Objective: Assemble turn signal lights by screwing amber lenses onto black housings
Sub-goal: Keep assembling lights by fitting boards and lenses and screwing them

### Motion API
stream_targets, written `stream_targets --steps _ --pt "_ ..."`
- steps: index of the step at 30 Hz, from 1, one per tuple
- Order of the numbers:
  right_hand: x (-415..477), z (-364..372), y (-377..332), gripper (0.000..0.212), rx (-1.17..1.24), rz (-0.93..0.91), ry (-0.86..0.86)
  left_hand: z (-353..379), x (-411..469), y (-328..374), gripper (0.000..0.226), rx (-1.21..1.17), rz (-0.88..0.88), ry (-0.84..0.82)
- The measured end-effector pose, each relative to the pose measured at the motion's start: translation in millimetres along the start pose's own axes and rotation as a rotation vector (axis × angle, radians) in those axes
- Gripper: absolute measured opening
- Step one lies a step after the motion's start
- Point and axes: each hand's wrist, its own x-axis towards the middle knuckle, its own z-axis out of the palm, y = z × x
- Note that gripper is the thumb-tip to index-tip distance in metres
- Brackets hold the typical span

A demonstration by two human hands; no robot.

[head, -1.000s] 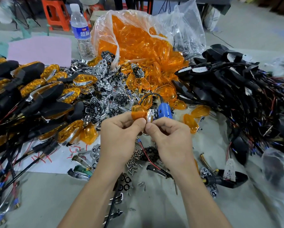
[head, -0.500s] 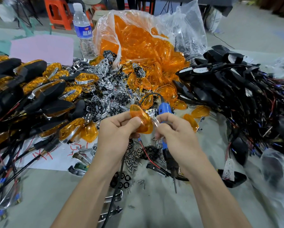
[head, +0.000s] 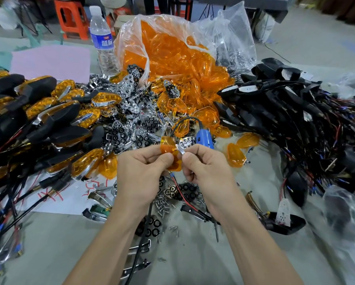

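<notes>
My left hand pinches an amber lens between thumb and fingers at the middle of the view. My right hand pinches a chrome insert at the lens's right edge, and it also carries a blue-handled electric screwdriver whose black cord loops up behind the lens. The screwdriver's bit points down below my right wrist. A black housing with a white LED board lies on the table to the right.
Finished amber-and-black lights pile up on the left. A clear bag of amber lenses stands behind, next to a water bottle. Wired black housings fill the right. Chrome reflectors, screws and black nuts lie between.
The lens has turned in my left hand from lying flat and wide to end-on. My right thumb and finger have closed in again on the chrome piece at its edge.
</notes>
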Motion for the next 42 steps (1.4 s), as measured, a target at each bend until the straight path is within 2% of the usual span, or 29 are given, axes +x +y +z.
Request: stream_targets --steps 4,9,13,16,19,22,25,29,33,36,37,39,42 --pt "3.2 6.6 7.1 0.025 -0.042 -0.026 -0.006 -0.2 -0.2 -4.3 0.048 0.056 0.011 0.067" --pt "5.7 7.5 11.4 0.023 -0.076 -0.061 -0.104 -3.1 -2.5 -7.2 0.042 0.079 -0.036 0.103" --pt "7.8 4.5 7.8 0.017 -0.111 -0.012 -0.141 -1.5 -4.6 -8.4 0.051 0.062 -0.051 0.114" --pt "9.0 5.2 3.5 0.014 -0.103 0.003 -0.103 0.3 -3.7 -5.8 0.036 -0.004 -0.059 0.109" --pt "6.3 5.7 2.5 0.02 -0.132 0.009 -0.071 1.0 2.8 -5.5 0.021 -0.115 -0.117 0.141" --pt "-0.4 8.3 -0.1 0.03 -0.174 -0.013 0.059 3.9 7.4 -4.4 0.016 -0.199 -0.158 0.174" --pt "-7.1 16.0 1.9 0.038 -0.24 -0.035 0.194 11.6 5.0 -5.1 0.02 -0.254 -0.15 0.238" --pt "-11.3 20.1 9.1 0.037 -0.141 -0.012 0.251 15.3 -0.3 -8.9 0.022 -0.243 -0.103 0.267" --pt "-9.5 13.9 10.5 0.033 0.064 0.033 0.165 8.2 -2.0 -5.1 0.021 -0.221 -0.054 0.198" --pt "-11.0 11.4 7.3 0.025 0.271 0.05 -0.041 5.7 -2.1 2.3 0.007 -0.363 -0.132 0.159" --pt "-12.2 11.5 6.5 0.023 0.328 0.05 -0.077 5.2 -2.0 3.1 0.009 -0.402 -0.162 0.158" --pt "-12.8 11.6 6.7 0.019 0.351 0.023 -0.073 3.1 -1.9 3.5 0.014 -0.437 -0.21 0.151" --pt "-12.9 12.2 7.2 0.013 0.309 -0.006 -0.051 2.0 -3.9 3.7 0.005 -0.442 -0.236 0.126"
